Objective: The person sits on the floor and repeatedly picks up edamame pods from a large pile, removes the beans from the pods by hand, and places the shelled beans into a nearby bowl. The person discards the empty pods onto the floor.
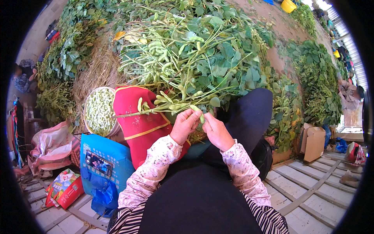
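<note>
My left hand (184, 125) pinches a green soybean pod (195, 108) between thumb and fingertips, in front of my lap. At the pod's lower end are the bent, closed fingertips of my right hand (217, 133); they appear to grip it too. A cut soybean stem (131, 114) with pods lies just beyond my hands, across the red cloth (140, 108) with yellow trim over my left knee. Past my knees rises a heap of soybean plants (187, 52), with leaves and pod clusters. A round tub (87, 122) full of loose pods stands left of the cloth.
A blue bag (125, 152) with a phone (98, 162) on it sits at my left. Beside it are a red printed bag (68, 187) and a woven sack (49, 143). A cardboard box (314, 142) stands right on the slatted floor (312, 187). Other people sit at both sides.
</note>
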The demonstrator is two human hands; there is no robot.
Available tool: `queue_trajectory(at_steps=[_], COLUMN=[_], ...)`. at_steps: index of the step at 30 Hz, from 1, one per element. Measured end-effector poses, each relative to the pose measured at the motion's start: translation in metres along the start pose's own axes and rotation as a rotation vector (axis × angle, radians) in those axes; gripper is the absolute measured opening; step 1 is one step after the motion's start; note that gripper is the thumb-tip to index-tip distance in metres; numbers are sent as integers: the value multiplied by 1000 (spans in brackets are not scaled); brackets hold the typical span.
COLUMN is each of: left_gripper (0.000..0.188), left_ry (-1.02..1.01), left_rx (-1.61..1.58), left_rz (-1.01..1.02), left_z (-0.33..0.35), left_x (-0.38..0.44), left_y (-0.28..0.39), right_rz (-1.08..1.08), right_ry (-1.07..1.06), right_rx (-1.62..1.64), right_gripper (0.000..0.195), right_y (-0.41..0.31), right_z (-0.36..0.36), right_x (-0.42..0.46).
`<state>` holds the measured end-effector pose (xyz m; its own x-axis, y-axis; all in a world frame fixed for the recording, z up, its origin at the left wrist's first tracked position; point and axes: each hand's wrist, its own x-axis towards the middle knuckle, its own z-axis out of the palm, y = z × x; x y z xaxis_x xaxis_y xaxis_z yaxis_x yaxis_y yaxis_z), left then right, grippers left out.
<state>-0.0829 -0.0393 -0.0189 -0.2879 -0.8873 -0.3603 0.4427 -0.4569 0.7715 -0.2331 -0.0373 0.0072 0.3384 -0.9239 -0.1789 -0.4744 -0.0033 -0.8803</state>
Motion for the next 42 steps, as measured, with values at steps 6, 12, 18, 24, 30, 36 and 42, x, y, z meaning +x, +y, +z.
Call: queue_trajectory(at_steps=[6, 12, 18, 24, 30, 36, 42], left_gripper=[14, 16, 18, 22, 24, 18, 17], left_ry=[-185, -76, -84, -16, -116, -113, -93], left_rx=[-53, -84, -243, -246, -324, -314, -330], left_rz=[-88, -73, -106, -166, -163, -218, -229], left_z=[-10, 4, 1, -8, -15, -21, -30], left_x=[-3, -12, -14, -8, -6, -2, 0], left_y=[19, 6, 6, 14, 13, 8, -8], right_rz=[86, -88, -106, -227, 107, 411, -62], right_ry=[-119, 111, 194, 181, -74, -172, 192], right_rx=[223, -119, -339, -237, 568, 875, -139], right_gripper=[6, 8, 8, 8, 10, 11, 15], right_y=[-3, -6, -16, -8, 6, 1, -40], right_z=[-3, 3, 3, 3, 1, -7, -1], right_x=[0, -2, -5, -7, -7, -9, 9])
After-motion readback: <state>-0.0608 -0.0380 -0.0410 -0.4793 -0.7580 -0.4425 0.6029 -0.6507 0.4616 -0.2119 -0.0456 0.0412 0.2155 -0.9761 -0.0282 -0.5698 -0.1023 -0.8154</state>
